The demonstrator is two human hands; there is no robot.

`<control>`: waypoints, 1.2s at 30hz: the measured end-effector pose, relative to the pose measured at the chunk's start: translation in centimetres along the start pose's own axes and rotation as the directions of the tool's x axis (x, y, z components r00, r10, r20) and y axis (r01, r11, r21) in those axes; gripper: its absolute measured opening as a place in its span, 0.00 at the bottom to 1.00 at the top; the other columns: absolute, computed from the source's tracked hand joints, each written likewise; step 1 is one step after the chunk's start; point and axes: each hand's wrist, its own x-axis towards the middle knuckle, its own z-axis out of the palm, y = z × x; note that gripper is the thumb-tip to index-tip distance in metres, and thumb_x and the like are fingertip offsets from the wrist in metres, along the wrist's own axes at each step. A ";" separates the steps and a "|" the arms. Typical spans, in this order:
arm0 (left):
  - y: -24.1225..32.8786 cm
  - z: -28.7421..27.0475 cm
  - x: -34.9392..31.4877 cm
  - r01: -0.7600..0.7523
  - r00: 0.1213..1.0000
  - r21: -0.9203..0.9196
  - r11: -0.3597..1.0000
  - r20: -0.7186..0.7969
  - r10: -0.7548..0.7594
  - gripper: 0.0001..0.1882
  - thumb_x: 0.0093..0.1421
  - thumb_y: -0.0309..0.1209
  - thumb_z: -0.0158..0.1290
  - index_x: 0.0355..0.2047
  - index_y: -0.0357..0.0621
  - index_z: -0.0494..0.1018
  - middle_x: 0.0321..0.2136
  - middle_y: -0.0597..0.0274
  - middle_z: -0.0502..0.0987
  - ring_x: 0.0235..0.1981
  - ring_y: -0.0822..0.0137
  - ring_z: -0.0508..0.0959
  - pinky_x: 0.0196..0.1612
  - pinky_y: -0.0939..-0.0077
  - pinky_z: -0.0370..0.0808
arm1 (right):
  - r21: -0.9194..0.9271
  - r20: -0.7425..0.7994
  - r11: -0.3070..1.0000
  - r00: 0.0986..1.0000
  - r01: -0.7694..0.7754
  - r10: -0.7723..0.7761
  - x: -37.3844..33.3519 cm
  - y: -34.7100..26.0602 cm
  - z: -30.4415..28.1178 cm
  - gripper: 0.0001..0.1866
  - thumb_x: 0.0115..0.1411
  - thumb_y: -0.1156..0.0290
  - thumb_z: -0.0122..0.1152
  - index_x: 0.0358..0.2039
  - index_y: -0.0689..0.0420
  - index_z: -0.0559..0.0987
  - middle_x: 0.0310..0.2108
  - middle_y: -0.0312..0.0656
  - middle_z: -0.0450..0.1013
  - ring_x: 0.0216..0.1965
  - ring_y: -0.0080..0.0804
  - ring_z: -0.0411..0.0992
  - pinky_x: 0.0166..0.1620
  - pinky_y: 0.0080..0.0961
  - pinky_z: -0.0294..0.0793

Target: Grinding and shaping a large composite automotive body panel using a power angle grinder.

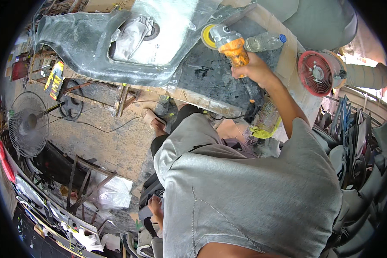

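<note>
The right hand [253, 69] grips the orange body of an angle grinder [230, 45], fingers wrapped round it. The grinder's yellow sanding disc [208, 36] sits at the edge of a large grey moulded panel [86, 47] lying on a cardboard-covered workbench [271, 23]. A crumpled grey cloth [131, 36] lies in the panel's recess, left of the grinder. Just right of the grinder lies a clear plastic bottle [264, 42] with a blue cap; further right stands a red-grilled blower [316, 73]. Far down-left of the grinder, a pedestal fan [29, 124] stands on the dirt floor. The left hand is out of sight.
</note>
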 end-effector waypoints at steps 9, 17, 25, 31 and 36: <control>8.5 4.2 -5.1 0.209 0.977 -0.324 0.923 0.023 -0.214 0.10 0.65 0.33 0.50 0.28 0.42 0.75 0.23 0.67 0.76 0.24 0.74 0.75 0.28 0.77 0.71 | 0.120 0.048 0.978 0.985 -0.170 0.165 3.0 -2.5 -5.8 0.11 0.49 0.72 0.67 0.32 0.61 0.76 0.24 0.42 0.75 0.24 0.29 0.76 0.29 0.26 0.77; 9.3 4.6 -4.0 0.221 0.973 -0.515 0.828 0.056 -0.225 0.11 0.66 0.27 0.47 0.27 0.41 0.75 0.23 0.68 0.77 0.26 0.74 0.75 0.32 0.78 0.71 | 0.124 0.104 0.961 0.966 -0.249 0.237 1.9 -3.3 -6.4 0.12 0.49 0.71 0.67 0.33 0.61 0.76 0.24 0.43 0.76 0.24 0.28 0.75 0.29 0.25 0.77; 7.7 4.7 -3.6 0.062 0.997 -0.234 0.970 0.068 -0.048 0.11 0.60 0.32 0.50 0.24 0.38 0.75 0.23 0.65 0.76 0.25 0.74 0.71 0.32 0.76 0.68 | -0.060 0.238 0.995 0.966 -0.085 0.097 0.5 -3.3 -2.8 0.19 0.48 0.73 0.65 0.40 0.64 0.73 0.30 0.44 0.74 0.28 0.29 0.75 0.33 0.26 0.76; 2.6 4.2 -0.3 0.212 0.952 -0.719 0.661 0.304 0.025 0.10 0.65 0.30 0.49 0.30 0.37 0.75 0.24 0.67 0.76 0.26 0.76 0.71 0.33 0.79 0.69 | -0.051 0.098 0.987 0.983 -0.150 0.155 -0.2 -4.6 -3.3 0.18 0.48 0.73 0.65 0.40 0.63 0.73 0.30 0.43 0.75 0.27 0.28 0.75 0.31 0.25 0.75; -2.1 4.3 0.9 -0.431 0.900 -0.101 0.897 0.028 0.436 0.11 0.67 0.32 0.49 0.30 0.40 0.73 0.23 0.70 0.73 0.25 0.76 0.70 0.29 0.78 0.68 | 0.107 0.100 0.957 0.960 -0.271 0.261 1.3 -4.3 -5.1 0.15 0.48 0.69 0.68 0.36 0.62 0.76 0.26 0.42 0.76 0.24 0.27 0.75 0.30 0.25 0.77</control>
